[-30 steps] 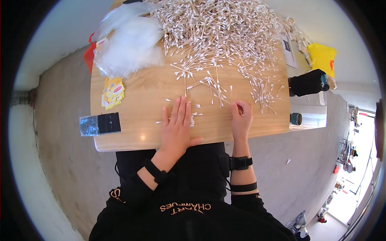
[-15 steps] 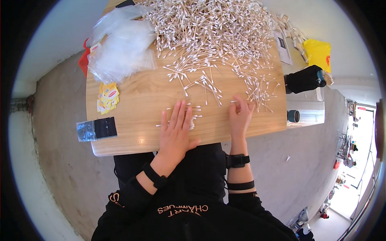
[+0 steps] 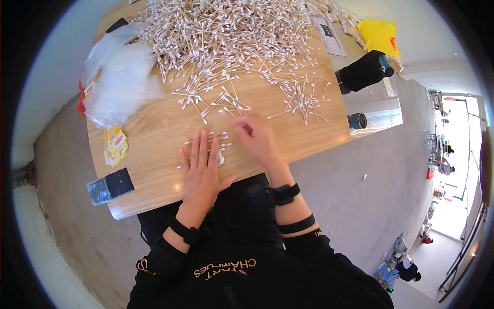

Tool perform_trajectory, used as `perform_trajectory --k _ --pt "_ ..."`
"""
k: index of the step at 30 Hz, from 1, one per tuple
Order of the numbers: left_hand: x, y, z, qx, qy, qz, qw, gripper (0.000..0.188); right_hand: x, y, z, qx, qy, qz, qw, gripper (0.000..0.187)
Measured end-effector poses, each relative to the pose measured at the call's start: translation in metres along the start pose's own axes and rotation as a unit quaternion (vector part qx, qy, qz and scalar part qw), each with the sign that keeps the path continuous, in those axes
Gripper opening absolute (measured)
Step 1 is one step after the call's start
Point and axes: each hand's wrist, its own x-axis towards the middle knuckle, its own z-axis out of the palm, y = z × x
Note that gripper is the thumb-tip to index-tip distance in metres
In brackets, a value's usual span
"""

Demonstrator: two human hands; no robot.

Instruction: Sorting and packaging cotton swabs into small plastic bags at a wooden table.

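My left hand (image 3: 200,172) lies flat, fingers spread, over a small group of cotton swabs (image 3: 222,147) near the table's front edge; their white tips show on both sides of the fingers. Just right of it, my right hand (image 3: 257,140) is slightly blurred, its fingers curled together above the wood. What it pinches, if anything, is hidden; a white tip shows just left of its fingertips. Beyond both hands spreads a big heap of cotton swabs (image 3: 226,38) with wooden sticks. A looser cluster of swabs (image 3: 303,100) lies to the right.
Clear plastic bags (image 3: 121,77) are stacked at the left of the wooden table (image 3: 154,190). Below them lie yellow-and-white labels (image 3: 116,147) and a black-and-clear packet (image 3: 110,186). A black bottle-shaped object (image 3: 363,72), a dark cup (image 3: 357,121) and a yellow bag (image 3: 380,38) are at the right.
My right hand has moved left from the loose swabs at the right toward my left hand. The left hand stays flat on the small group. The whole view has shifted and turned somewhat.
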Motion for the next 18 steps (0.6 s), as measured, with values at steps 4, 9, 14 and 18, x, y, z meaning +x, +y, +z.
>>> perform_trajectory --k 4,9,14,18 --pt "-0.001 0.001 -0.002 0.001 -0.007 -0.004 1.0 0.102 0.01 0.015 -0.024 0.174 0.243 0.134 0.945 0.019" --pt "-0.001 0.001 -0.002 0.001 0.002 -0.002 1.0 0.102 0.01 0.033 -0.052 -0.161 0.117 0.088 0.976 0.016" --pt "-0.004 0.0 -0.003 0.001 0.003 -0.005 1.0 0.1 -0.003 0.033 -0.051 -0.153 0.063 0.133 0.977 0.015" --pt "-0.003 0.002 -0.006 0.042 -0.021 -0.018 0.999 0.104 -0.017 0.022 -0.049 -0.148 0.071 0.184 0.969 0.009"
